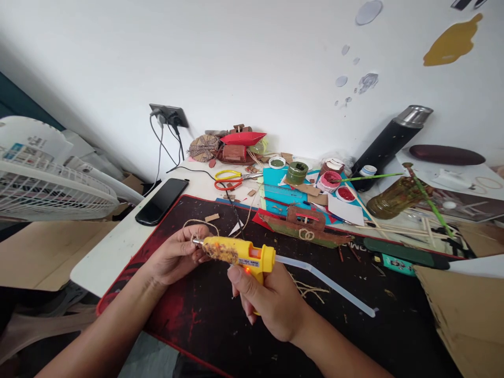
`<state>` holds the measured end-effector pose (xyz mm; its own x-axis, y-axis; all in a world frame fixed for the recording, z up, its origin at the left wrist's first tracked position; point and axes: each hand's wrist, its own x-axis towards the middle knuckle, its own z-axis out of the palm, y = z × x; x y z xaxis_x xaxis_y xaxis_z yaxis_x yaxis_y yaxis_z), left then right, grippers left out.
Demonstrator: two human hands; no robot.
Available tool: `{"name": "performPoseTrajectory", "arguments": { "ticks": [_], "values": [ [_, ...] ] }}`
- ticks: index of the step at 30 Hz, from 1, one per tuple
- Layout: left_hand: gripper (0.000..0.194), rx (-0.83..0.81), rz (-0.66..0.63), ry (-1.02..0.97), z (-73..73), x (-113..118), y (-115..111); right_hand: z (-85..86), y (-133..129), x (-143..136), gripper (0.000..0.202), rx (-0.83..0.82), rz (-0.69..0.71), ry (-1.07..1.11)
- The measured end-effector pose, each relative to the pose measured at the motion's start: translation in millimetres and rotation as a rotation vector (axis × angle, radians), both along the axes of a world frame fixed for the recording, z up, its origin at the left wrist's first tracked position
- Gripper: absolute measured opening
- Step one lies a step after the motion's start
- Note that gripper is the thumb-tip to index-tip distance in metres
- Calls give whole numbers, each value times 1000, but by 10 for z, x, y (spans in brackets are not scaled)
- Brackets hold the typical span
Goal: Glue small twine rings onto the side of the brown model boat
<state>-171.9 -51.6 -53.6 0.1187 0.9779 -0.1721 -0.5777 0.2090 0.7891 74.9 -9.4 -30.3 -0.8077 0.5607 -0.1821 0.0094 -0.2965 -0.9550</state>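
A yellow glue gun (224,248) is held over the middle of the dark mat (189,328), its nozzle pointing left and a small light glowing orange-red on its side. The right hand (280,300) is wrapped around its handle, and a long, bent, translucent glue stick (340,289) juts from its back end. At the nozzle, the left hand (173,256) pinches the twine (202,221), which curves away behind the fingers; the exact contact with the tip is too small to make out. Cut strands (309,289) lie on the mat beyond the right hand. Just behind the gun sits a brown and green model boat (281,224) with twine rings on its side. Further back on the counter (102,257) are scissors (244,177) with yellow and red handles, a black phone (161,202) and open paint jars (297,173). A red boat (244,138) rests near the wall, a black thermos (388,144) leans at right, and a white fan (59,184) stands at left.
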Motion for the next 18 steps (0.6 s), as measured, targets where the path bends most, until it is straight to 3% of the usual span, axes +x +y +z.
{"name": "performPoseTrajectory", "arguments": {
  "ticks": [6,10,13,16,18],
  "values": [
    [33,-8,22,27,5,59,26,-34,-6,6,72,-47,-39,-12],
    [38,41,124,59,95,-14,46,-33,6,24,72,-9,-107,-24],
    [38,126,352,166,236,-207,-23,-41,20,25,62,228,-121,-78],
    [23,151,455,233,395,-403,-159,-73,15,-30,48,646,-105,-168],
    [29,119,519,387,493,-476,-248,-110,-2,-105,41,853,-60,-245]
  ]
}}
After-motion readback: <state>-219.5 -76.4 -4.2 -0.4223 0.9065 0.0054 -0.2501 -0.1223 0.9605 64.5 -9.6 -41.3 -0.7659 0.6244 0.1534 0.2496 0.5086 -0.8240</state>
